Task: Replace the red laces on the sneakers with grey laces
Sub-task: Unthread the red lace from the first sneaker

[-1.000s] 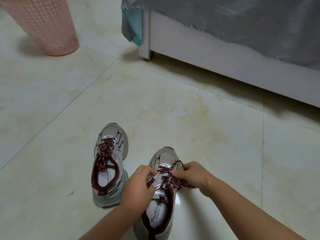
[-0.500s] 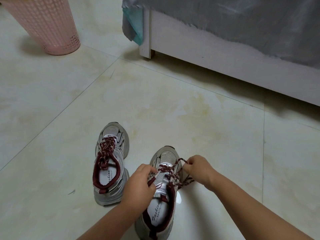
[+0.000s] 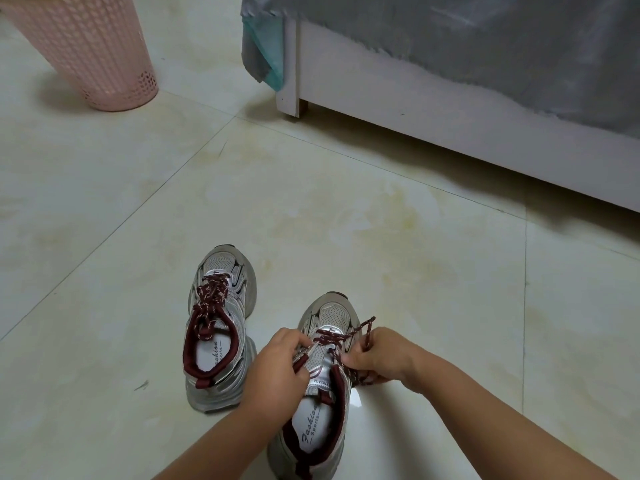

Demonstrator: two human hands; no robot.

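Note:
Two grey sneakers with dark red trim stand on the tiled floor, toes pointing away from me. The left sneaker (image 3: 218,327) is fully laced with a red lace (image 3: 209,296). On the right sneaker (image 3: 318,403) the red lace (image 3: 341,337) is loosened; only its upper rows near the toe stay threaded. My left hand (image 3: 273,372) grips the sneaker's left side by the eyelets. My right hand (image 3: 377,358) pinches a loose loop of the red lace on the sneaker's right side. No grey lace is in view.
A pink perforated basket (image 3: 90,53) stands at the far left. A white bed frame (image 3: 433,109) under a grey cover (image 3: 485,39) runs across the back right, with its leg (image 3: 294,71) near the middle.
My right hand has drawn the red lace out to the right and come back in close to the eyelets, leaving more of the lace loose. My left hand stays on the sneaker.

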